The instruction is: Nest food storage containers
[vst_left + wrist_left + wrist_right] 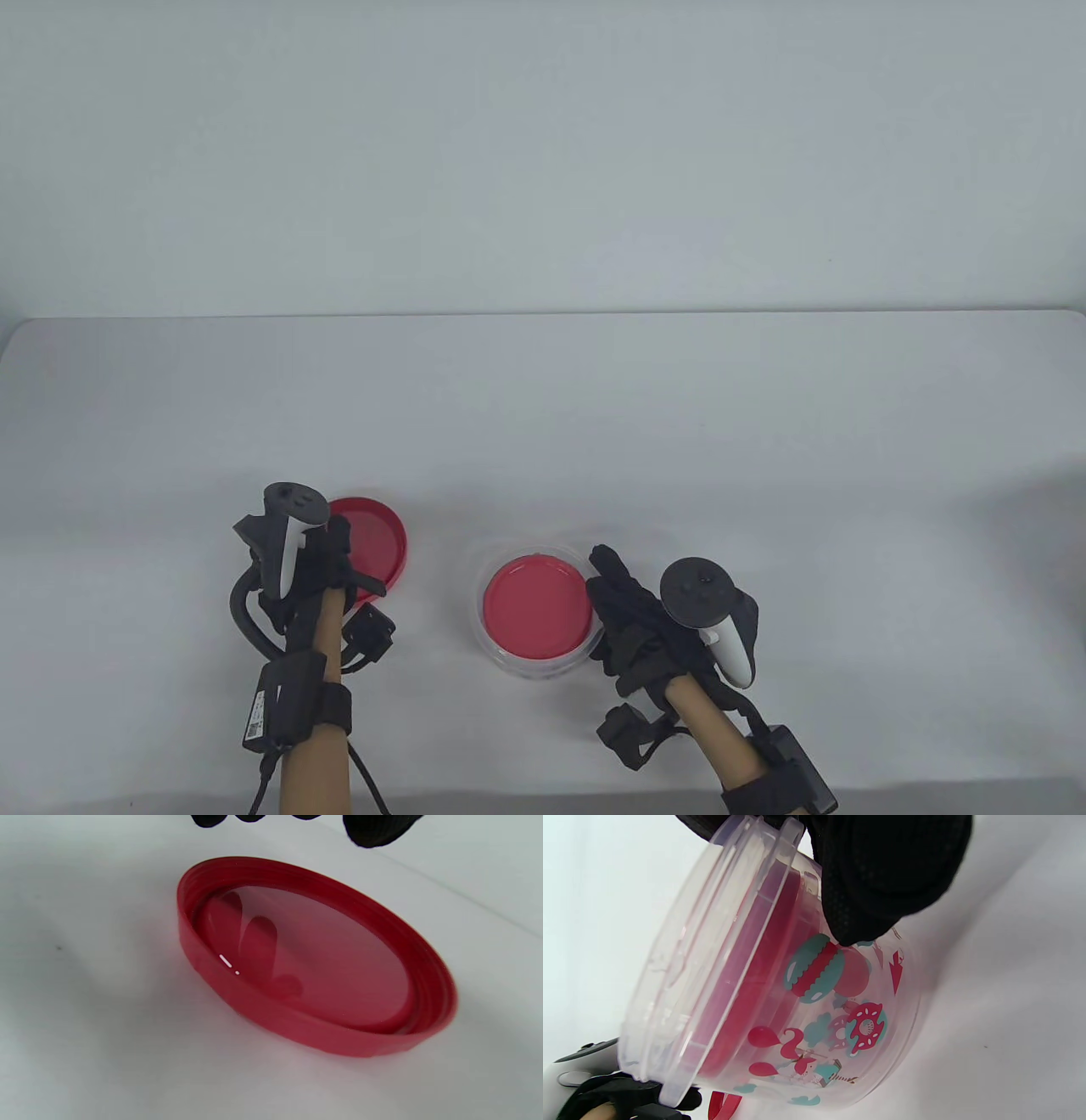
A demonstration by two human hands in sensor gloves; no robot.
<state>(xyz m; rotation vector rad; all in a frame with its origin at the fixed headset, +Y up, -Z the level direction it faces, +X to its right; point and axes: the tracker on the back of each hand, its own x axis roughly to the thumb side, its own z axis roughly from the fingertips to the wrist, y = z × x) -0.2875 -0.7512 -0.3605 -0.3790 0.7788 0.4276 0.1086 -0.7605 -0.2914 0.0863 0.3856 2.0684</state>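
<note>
A large clear container (534,662) with printed pictures stands on the table at front centre. A smaller container with a red lid (536,609) sits inside it. My right hand (612,586) grips the clear container (840,1035) at its right rim, with a gloved finger (882,878) pressed on the outer wall. A loose red lid (377,539) lies upside down to the left. My left hand (335,548) hovers open over its near edge. In the left wrist view the fingertips (373,832) hang above the lid (314,963) without touching it.
The white table (764,424) stretches far behind the containers to a pale wall. Cables and wrist cameras hang under both forearms near the table's front edge.
</note>
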